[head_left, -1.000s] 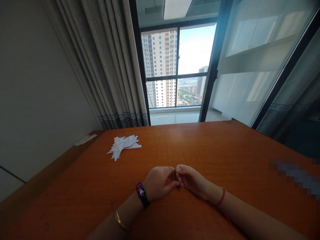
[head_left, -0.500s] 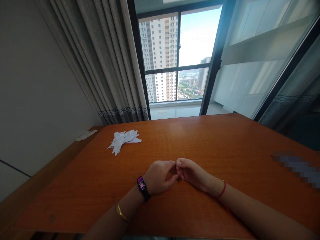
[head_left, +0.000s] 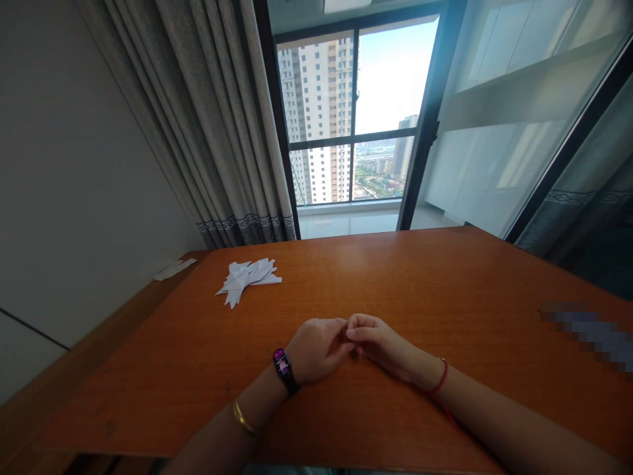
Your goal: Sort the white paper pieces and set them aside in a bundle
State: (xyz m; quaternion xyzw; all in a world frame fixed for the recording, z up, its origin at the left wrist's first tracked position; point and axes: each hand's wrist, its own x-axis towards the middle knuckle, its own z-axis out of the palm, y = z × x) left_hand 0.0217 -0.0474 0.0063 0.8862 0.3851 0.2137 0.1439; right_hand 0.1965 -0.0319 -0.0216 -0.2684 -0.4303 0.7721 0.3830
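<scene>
Over the near middle of the wooden table (head_left: 410,284), my two hands meet at the fingertips. My left hand (head_left: 319,349) comes in from the left, fingers bent and closed, its thumb reaching to the right fingers. My right hand (head_left: 373,336) is curled, with thumb and fingers pressed together against the left fingertips. Whether anything lies between the fingers is hidden. On the left wrist are a black smart band (head_left: 285,371) with a lit screen and a gold bangle (head_left: 242,417). A red cord bracelet (head_left: 441,377) circles the right wrist.
A pile of folded white paper pieces (head_left: 250,278) lies at the table's far left. Beyond it, a flat white strip (head_left: 175,269) rests by the wall. A blurred-out greyish object (head_left: 593,333) is at the right. Grey curtains (head_left: 212,119) and a window stand behind.
The right thumb and fingers have shifted slightly where they meet the left fingertips. The left hand stays almost in place. The view has tilted a little.
</scene>
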